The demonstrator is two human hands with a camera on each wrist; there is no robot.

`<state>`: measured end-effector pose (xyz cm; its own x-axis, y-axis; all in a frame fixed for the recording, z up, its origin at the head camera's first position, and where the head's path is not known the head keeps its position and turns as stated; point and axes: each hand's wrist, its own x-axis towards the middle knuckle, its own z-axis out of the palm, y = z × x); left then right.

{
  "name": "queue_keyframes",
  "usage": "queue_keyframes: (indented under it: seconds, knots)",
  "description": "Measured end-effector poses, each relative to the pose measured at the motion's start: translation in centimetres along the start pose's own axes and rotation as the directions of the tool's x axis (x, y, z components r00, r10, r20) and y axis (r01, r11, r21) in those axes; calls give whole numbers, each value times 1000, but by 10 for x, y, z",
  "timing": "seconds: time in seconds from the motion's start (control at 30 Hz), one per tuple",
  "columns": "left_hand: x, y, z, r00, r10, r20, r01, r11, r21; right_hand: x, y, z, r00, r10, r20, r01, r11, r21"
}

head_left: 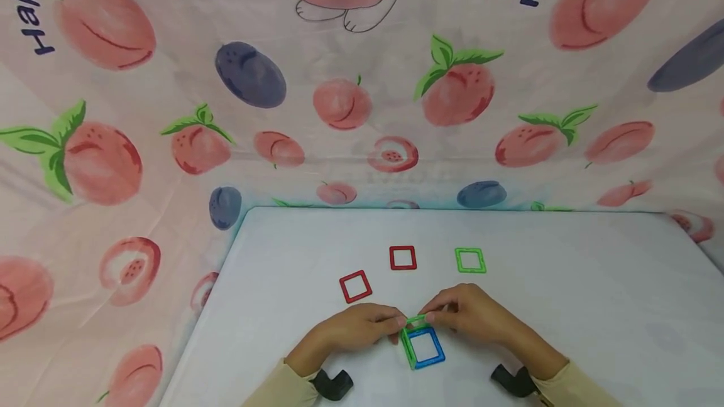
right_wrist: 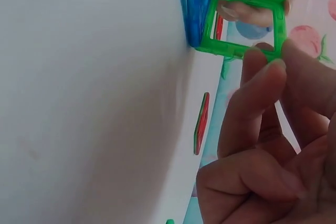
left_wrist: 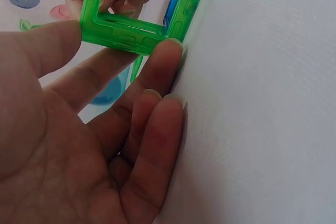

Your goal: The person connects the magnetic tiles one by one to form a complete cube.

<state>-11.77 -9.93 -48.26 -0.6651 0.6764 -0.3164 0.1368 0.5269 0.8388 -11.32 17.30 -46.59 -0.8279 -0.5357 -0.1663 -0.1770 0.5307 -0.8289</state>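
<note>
In the head view a blue square frame tile lies near the front of the table, joined to two upright green square frame tiles. One green tile stands along its left side and the other along its back. My left hand pinches the left green tile by its edge, thumb on one side and a fingertip on the other in the left wrist view. With thumb and fingertips, my right hand pinches the back green tile at its edge. The two green tiles meet at a corner between my hands.
Beyond my hands lie a tilted red square frame tile, a second red one and a green one, all flat on the white table. A fruit-print cloth hangs behind the table and along its left side.
</note>
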Motion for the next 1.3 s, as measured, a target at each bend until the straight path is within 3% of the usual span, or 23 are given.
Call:
queue_keyframes:
  seconds: [0.13, 0.27, 0.43, 0.63, 0.83, 1.07, 1.3]
  knots:
    - [0, 2, 0, 1000, -3, -9, 3, 1000, 17, -1, 1, -4, 1000, 21, 11, -21, 1000, 10]
    - [-1, 3, 1, 1000, -8, -13, 9, 1000, 21, -1, 7, -13, 994, 92, -60, -95, 994, -55]
    - [-1, 4, 1, 1000, -14, -13, 14, 1000, 25, 3, 20, -36, 956, 217, -199, -240, 966, -100]
    - [-1, 5, 2, 999, -23, -22, 24, 999, 34, 4, 37, -59, 917, 235, -322, -314, 923, -221]
    - [-5, 7, 1, 999, -35, -17, 35, 999, 30, 4, 42, -71, 926, 265, -269, -327, 919, -221]
    - [-5, 7, 1, 1000, -25, -15, 25, 999, 28, 7, 41, -73, 949, 227, -218, -280, 925, -257]
    - [-4, 9, 2, 999, -29, -19, 30, 999, 29, 4, 43, -72, 942, 251, -224, -314, 896, -314]
